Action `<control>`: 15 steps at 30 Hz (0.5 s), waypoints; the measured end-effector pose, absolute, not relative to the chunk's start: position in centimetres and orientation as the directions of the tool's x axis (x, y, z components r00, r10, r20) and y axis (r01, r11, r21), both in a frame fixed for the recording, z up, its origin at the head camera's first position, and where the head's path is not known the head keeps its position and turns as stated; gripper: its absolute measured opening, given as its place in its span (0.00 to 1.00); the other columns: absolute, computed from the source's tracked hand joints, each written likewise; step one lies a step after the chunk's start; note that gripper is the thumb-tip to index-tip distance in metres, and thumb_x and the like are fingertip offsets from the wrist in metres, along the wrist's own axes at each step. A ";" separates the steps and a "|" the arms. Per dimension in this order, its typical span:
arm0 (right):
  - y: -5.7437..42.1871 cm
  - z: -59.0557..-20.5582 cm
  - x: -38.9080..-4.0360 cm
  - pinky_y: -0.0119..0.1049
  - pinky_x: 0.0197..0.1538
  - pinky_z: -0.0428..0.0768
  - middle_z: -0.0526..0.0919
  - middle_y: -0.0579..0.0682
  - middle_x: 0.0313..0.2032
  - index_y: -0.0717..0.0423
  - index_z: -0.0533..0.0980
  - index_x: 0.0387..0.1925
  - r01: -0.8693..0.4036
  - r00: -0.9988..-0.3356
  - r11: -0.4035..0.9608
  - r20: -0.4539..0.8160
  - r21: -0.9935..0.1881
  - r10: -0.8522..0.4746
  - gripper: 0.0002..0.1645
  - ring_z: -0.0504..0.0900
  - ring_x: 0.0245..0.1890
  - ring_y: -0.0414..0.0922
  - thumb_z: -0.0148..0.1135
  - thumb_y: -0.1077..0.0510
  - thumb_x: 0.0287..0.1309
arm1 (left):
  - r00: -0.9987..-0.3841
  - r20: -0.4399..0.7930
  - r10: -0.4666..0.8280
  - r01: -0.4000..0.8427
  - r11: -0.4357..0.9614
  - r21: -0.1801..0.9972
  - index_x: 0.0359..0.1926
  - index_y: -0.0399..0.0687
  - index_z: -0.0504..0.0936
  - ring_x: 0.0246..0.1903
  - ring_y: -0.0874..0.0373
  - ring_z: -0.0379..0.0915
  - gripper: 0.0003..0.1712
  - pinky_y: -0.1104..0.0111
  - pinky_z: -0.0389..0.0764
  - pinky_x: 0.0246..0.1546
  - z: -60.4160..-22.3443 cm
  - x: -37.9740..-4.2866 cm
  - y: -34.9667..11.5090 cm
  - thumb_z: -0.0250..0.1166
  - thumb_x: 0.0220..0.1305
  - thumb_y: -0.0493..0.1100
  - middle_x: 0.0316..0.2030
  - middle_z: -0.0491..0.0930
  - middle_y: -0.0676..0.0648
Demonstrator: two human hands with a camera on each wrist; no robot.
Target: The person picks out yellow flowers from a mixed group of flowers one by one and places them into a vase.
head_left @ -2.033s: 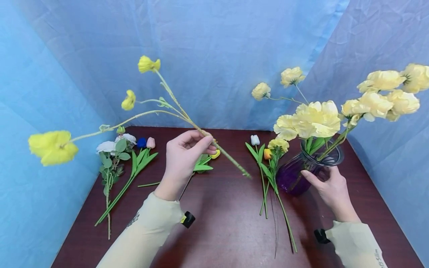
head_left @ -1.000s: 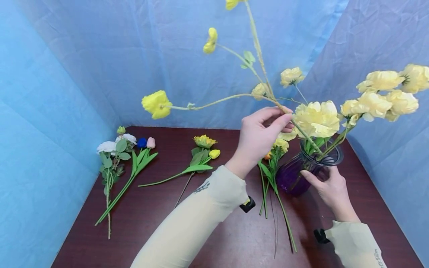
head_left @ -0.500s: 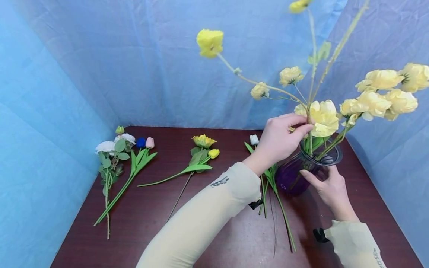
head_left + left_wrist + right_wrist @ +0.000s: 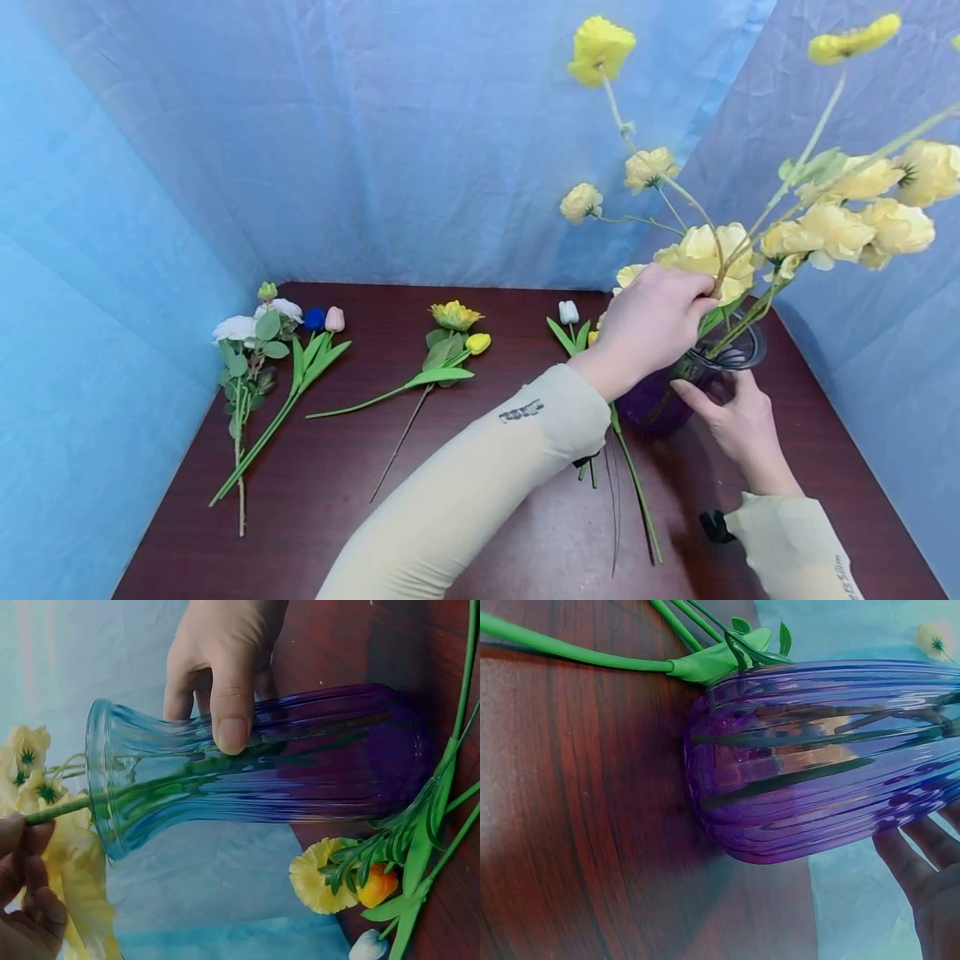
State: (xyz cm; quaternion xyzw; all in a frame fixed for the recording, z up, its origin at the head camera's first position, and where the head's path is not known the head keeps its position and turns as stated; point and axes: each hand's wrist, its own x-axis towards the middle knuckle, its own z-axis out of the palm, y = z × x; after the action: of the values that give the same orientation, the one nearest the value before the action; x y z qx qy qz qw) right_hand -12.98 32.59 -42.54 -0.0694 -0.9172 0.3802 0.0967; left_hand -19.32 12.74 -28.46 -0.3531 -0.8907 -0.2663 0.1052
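Observation:
My left hand (image 4: 656, 321) pinches the stem of a branching artificial flower with bright yellow blooms (image 4: 602, 50), which spread above the vase. In the left wrist view this green stem (image 4: 64, 809) passes through the mouth of the glass vase (image 4: 322, 776), whose colour runs from pale blue at the rim to purple at the base. My right hand (image 4: 746, 429) grips the vase from the right side, thumb (image 4: 231, 712) across the glass. Pale yellow flowers (image 4: 840, 237) stand in the vase, stems visible through its wall. In the head view my left hand hides part of the rim.
White roses (image 4: 238, 327) and blue and pink tulips (image 4: 334, 319) lie at the table's left. A yellow sunflower-like bloom (image 4: 455, 315) and a yellow tulip (image 4: 477, 343) lie mid-table. A white tulip (image 4: 568, 312) and other stems lie just left of the vase. Blue cloth (image 4: 450, 150) hangs behind.
My left hand has carried the bright yellow flower rightward from mid-table to the vase, turned it upright, and lowered its stem into the mouth. My right hand stays on the vase.

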 end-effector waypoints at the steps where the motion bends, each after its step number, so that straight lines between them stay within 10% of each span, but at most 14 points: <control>1: 32.6 -42.5 -13.0 0.65 0.52 0.72 0.72 0.72 0.58 0.60 0.57 0.67 0.053 -0.972 0.701 0.125 -0.711 0.200 0.47 0.73 0.55 0.67 0.67 0.41 0.56 | -0.730 0.363 0.578 0.683 0.620 0.386 0.40 0.60 0.80 0.36 0.64 0.70 0.08 0.76 0.71 0.39 -28.4 -19.3 12.9 0.54 0.73 0.50 0.29 0.78 0.63; 9: 32.5 -42.6 -12.9 0.65 0.52 0.72 0.72 0.71 0.58 0.59 0.57 0.67 0.040 -0.968 0.700 0.144 -0.713 0.203 0.47 0.73 0.55 0.67 0.68 0.42 0.56 | -0.788 0.265 0.556 0.612 0.754 0.237 0.44 0.67 0.78 0.45 0.62 0.68 0.12 0.74 0.71 0.48 -28.4 -18.9 14.2 0.47 0.75 0.56 0.44 0.78 0.66; 15: 32.4 -42.7 -13.0 0.65 0.52 0.72 0.72 0.71 0.58 0.59 0.58 0.67 0.038 -0.968 0.697 0.148 -0.716 0.205 0.46 0.73 0.54 0.67 0.68 0.43 0.56 | -0.835 0.235 0.497 0.547 0.793 0.266 0.36 0.67 0.76 0.43 0.62 0.70 0.15 0.69 0.78 0.35 -28.8 -18.8 14.6 0.45 0.75 0.59 0.42 0.78 0.64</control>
State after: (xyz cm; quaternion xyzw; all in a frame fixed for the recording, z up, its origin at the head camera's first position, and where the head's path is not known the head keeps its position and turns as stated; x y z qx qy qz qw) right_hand -12.95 32.42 -42.67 -0.0663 -0.9147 0.3835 0.1087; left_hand -18.75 14.60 -28.78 -0.2767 -0.9438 -0.1634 0.0767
